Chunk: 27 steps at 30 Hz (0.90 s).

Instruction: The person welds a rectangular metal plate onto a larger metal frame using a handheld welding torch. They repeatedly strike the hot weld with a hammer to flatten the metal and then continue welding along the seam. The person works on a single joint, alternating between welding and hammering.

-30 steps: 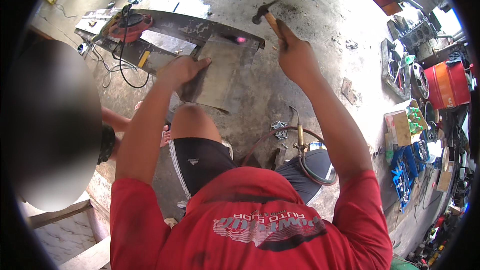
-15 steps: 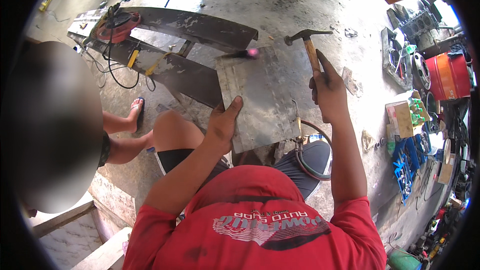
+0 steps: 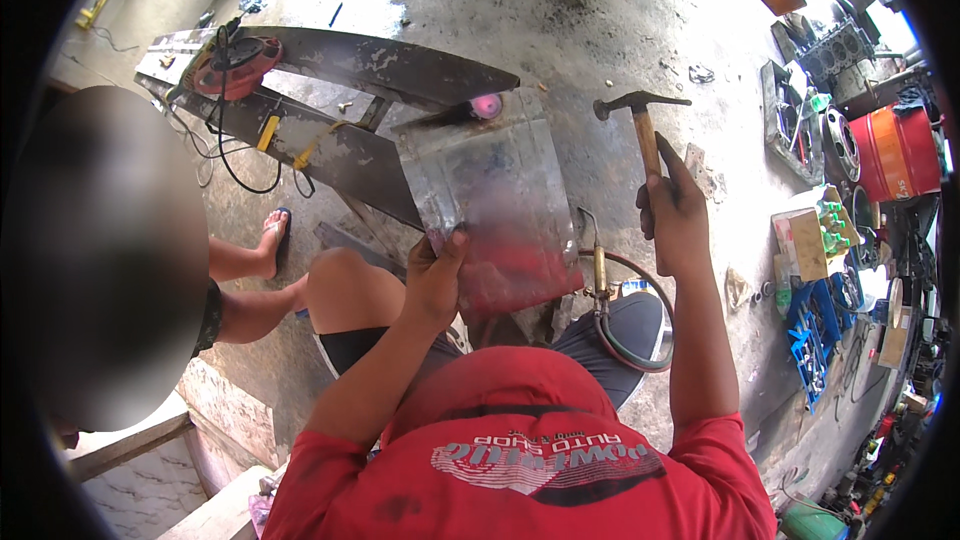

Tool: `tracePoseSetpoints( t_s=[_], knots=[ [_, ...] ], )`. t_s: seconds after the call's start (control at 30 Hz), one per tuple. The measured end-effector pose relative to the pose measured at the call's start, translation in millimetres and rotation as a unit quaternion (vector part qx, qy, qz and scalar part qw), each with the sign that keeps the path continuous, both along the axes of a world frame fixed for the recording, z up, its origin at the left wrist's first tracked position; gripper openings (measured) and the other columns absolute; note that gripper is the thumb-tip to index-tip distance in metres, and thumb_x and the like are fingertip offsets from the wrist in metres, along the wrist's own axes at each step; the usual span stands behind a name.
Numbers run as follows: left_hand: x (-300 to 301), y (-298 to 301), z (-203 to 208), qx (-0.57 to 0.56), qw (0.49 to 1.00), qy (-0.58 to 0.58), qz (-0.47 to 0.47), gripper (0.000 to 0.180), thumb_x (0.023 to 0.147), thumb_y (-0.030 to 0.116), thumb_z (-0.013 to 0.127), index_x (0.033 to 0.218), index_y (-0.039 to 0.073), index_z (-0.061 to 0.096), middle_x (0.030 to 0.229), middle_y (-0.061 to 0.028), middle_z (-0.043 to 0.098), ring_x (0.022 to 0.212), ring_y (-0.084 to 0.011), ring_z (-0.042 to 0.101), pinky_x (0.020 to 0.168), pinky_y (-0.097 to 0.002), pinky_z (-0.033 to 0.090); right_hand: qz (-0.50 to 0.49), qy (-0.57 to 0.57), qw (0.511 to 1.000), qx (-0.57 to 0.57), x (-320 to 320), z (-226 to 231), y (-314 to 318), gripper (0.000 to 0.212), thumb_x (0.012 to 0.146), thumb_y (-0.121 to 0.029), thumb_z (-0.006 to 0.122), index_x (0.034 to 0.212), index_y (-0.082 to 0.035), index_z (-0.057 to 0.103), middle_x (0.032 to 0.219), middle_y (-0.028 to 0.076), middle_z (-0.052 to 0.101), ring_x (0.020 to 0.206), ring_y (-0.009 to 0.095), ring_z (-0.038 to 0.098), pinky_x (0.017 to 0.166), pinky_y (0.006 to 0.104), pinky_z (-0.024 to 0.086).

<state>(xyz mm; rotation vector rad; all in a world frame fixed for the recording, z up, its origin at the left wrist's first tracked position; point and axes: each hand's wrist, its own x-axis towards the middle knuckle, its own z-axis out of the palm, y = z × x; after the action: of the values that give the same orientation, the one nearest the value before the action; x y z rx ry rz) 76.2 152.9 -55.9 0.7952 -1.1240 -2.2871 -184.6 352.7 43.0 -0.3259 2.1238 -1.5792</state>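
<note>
The sheet-metal panel [image 3: 490, 190] is in front of the person's bent knees, its far edge by the end of the dark steel beams [image 3: 400, 60]; whether it rests on them, I cannot tell. The two hands are well apart: the left hand [image 3: 437, 275] clamps the panel's near-left edge, thumb on the upper face, and the right hand [image 3: 678, 215] wraps the handle of a hammer [image 3: 645, 130], one finger stretched along the wood.

A pink-white glowing spot [image 3: 487, 106] at the panel's far edge looks like very hot metal, so a burn seems the chief danger, should a bare hand slide that way or the panel tip against a knee. With one hand alone on one edge, a blow off-centre could twist the panel loose. The torch [image 3: 600, 270] and its hose [image 3: 655, 290] lie just beside the near-right corner and could be knocked if it swings.

The panel's long axis runs away from the lap, its far end leaning slightly left. The hammer stands head away from the person, its blunt face to the left and its tapered end to the right.
</note>
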Motion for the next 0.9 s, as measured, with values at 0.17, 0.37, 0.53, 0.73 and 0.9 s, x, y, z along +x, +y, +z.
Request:
tracePoseSetpoints(
  t_s=[0.17, 0.37, 0.53, 0.73, 0.9],
  knots=[
    [11, 0, 40, -0.097, 0.992, -0.074, 0.024, 0.028, 0.111, 0.028, 0.077, 0.125, 0.004, 0.077, 0.113, -0.0020, 0.076, 0.093, -0.0096, 0.070, 0.080, -0.0321, 0.061, 0.005, -0.007, 1.000, 0.013, 4, -5, 1, 0.057, 0.117, -0.009, 0.057, 0.173, -0.016, 0.052, 0.082, 0.000, 0.063, 0.064, 0.007, 0.054, 0.058, 0.0271, 0.047],
    [48, -42, 165, -0.654, 0.735, -0.176, -0.018, 0.044, 0.098, 0.008, 0.071, 0.141, -0.001, 0.076, 0.129, -0.0211, 0.075, 0.122, -0.0396, 0.071, 0.104, -0.0464, 0.057, -0.005, 0.020, 1.000, 0.016, 1, -8, 11, 0.057, 0.116, -0.008, 0.057, 0.173, -0.017, 0.051, 0.083, 0.001, 0.064, 0.063, 0.007, 0.055, 0.059, 0.0282, 0.049],
    [79, -29, 180, -0.748, 0.623, -0.218, -0.075, 0.059, 0.094, 0.003, 0.065, 0.153, 0.004, 0.070, 0.140, -0.0230, 0.070, 0.141, -0.0462, 0.061, 0.119, -0.0565, 0.048, -0.001, 0.006, 1.000, 0.024, 5, -10, 11, 0.058, 0.116, -0.008, 0.058, 0.173, -0.017, 0.051, 0.082, 0.002, 0.065, 0.063, 0.008, 0.055, 0.058, 0.0289, 0.049],
    [95, -39, 139, -0.805, 0.429, -0.383, -0.145, 0.064, 0.099, 0.007, 0.062, 0.163, 0.008, 0.058, 0.148, -0.0162, 0.065, 0.151, -0.0425, 0.051, 0.124, -0.0691, 0.039, 0.028, 0.006, 0.999, 0.047, 9, -13, -4, 0.058, 0.115, -0.008, 0.059, 0.172, -0.020, 0.052, 0.082, 0.002, 0.066, 0.063, 0.008, 0.056, 0.059, 0.0290, 0.049],
    [116, -15, 102, -0.768, 0.417, -0.445, -0.198, 0.075, 0.094, 0.015, 0.070, 0.167, 0.007, 0.053, 0.150, -0.0171, 0.064, 0.156, -0.0425, 0.047, 0.124, -0.0754, 0.036, 0.072, 0.007, 0.997, 0.037, 17, -15, -18, 0.059, 0.115, -0.008, 0.060, 0.172, -0.022, 0.053, 0.083, 0.001, 0.066, 0.064, 0.008, 0.057, 0.061, 0.0296, 0.050]
  ],
)
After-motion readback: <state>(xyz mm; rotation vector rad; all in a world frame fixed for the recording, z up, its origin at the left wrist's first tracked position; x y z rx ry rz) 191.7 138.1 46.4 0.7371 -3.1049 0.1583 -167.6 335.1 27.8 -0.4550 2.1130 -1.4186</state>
